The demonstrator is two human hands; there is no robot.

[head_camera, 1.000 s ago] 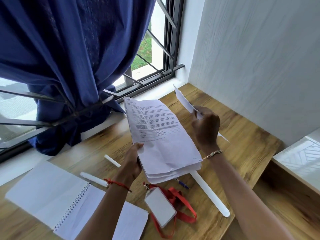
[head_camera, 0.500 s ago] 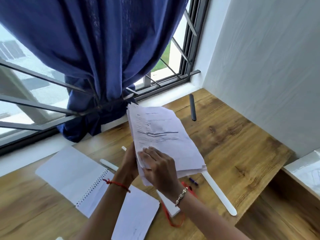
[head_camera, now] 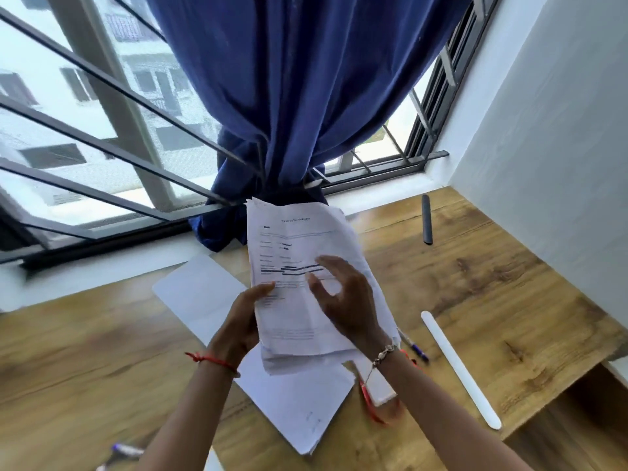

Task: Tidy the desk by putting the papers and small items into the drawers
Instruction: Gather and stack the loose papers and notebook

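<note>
Over the wooden desk (head_camera: 475, 300), a paper stack (head_camera: 299, 239) was held up in two hands.
Blue curtain (head_camera: 306, 96) hung behind the stack; open notebook (head_camera: 200, 294) lay flat beneath & left of it. L hand (head_camera: 243, 321) gripped the stack's left edge, thumb on the top sheet. R hand (head_camera: 343, 300) was over its lower right, fingers spread & loose, holding nothing; contact w/ the page unclear. White flat strip (head_camera: 460, 368) lay right of the stack, dark stick (head_camera: 426, 219) right & further back, blue pen (head_camera: 413, 346) by its lower-right corner.
</note>
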